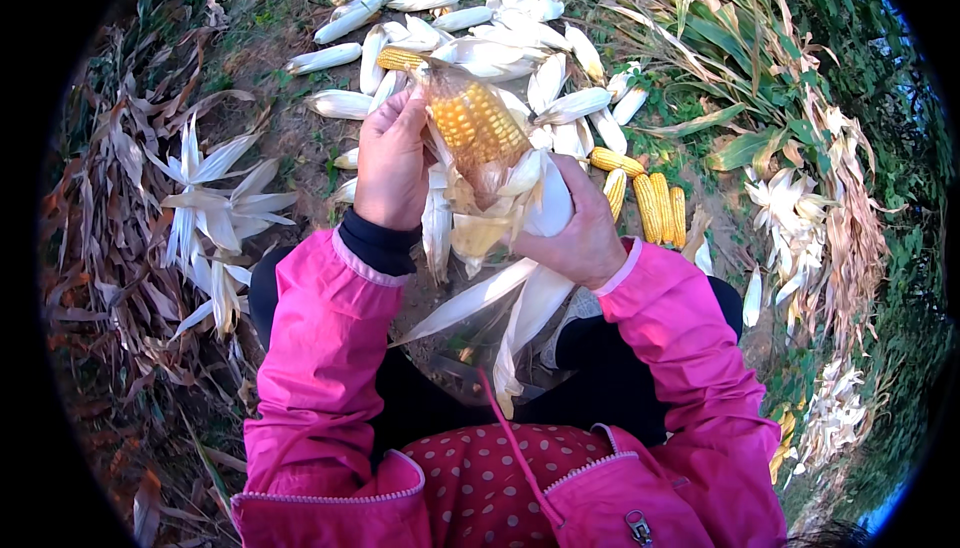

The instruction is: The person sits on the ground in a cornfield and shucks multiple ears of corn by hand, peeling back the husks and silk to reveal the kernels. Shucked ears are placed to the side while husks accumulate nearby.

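Between my hands is an ear of corn (475, 126), its yellow kernels bared on the upper part and strands of brown silk lying over them. Pale husk leaves (495, 216) are peeled down around its lower end, and long strips hang toward my lap. My left hand (393, 153) is closed at the tip of the ear, thumb and fingers pinched there. Around the husk-wrapped base, my right hand (577, 223) is gripping. The palm side of both hands is hidden.
Beyond my hands lies a heap of unpeeled ears (490, 48) in white husks. Bare yellow ears (655, 208) rest on the ground right of my right hand. Stripped husks (225, 203) lie at the left and more husks (790, 213) at the right, with dry stalks (740, 38) at the upper right.
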### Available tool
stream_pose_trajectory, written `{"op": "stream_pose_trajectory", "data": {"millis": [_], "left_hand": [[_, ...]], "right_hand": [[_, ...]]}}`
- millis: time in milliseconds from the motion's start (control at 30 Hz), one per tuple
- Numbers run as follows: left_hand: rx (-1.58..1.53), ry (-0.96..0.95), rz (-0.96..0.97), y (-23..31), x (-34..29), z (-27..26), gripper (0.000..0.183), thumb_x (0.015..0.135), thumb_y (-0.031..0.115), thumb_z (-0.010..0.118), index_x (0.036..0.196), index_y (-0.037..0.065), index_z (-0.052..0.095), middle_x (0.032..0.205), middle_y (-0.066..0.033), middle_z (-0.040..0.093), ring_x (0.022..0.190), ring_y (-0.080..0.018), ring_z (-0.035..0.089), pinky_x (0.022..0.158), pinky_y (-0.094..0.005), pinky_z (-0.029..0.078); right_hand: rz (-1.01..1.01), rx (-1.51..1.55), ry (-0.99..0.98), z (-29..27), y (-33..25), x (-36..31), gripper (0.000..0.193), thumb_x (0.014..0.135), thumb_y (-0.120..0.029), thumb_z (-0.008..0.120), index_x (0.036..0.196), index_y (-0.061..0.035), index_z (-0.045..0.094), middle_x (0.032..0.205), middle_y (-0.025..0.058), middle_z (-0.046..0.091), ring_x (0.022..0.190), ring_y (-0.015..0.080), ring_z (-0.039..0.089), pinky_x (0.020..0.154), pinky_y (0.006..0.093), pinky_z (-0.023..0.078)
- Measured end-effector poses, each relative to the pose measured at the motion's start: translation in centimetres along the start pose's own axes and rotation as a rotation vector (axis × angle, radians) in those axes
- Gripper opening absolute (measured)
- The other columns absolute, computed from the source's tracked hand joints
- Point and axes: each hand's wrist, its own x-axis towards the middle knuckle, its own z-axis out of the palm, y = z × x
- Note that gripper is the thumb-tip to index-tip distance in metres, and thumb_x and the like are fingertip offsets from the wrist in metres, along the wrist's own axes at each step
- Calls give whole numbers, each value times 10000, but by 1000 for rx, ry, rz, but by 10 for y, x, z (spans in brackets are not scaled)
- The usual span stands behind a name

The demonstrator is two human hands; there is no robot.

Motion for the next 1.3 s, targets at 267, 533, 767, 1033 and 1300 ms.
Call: {"op": "stream_pose_trajectory", "data": {"millis": [267,533,767,1033,1300], "left_hand": [[-60,-115,-338,-115,4,-12,175,942,161,541,996,11,613,888,-57,658,738,-112,625,649,-244,509],[-359,-252,-73,-19,-9,3,235,949,198,522,1091,14,551,970,-94,609,1053,-228,553,951,-448,438],[238,-1065,-482,-21,-46,24,362,1005,291,408,763,48,524,627,-9,503,568,-102,502,564,-255,422],[143,-1334,-746,-35,-79,27,331,985,261,467,799,2,555,728,-45,586,668,-135,572,651,-275,459],[-132,-604,-249,9,-21,10,418,971,292,497,1228,-37,491,1076,-133,615,1043,-209,588,915,-350,468]], "right_hand": [[200,727,-12,-25,-37,12,590,759,-317,733,1206,-6,505,1061,103,590,954,192,592,848,324,476],[597,1258,160,-39,28,23,561,883,-314,629,1330,-49,417,1146,142,598,1047,306,585,921,468,470],[551,1331,132,-45,19,17,490,888,-410,600,1191,-34,517,961,114,644,858,232,641,761,377,528],[345,1360,-64,-68,38,27,547,922,-479,503,1229,-27,517,1033,120,639,915,241,638,782,357,525],[470,1164,-61,-55,15,33,611,882,-506,563,1292,-66,459,1055,124,617,869,234,644,667,381,563]]}}
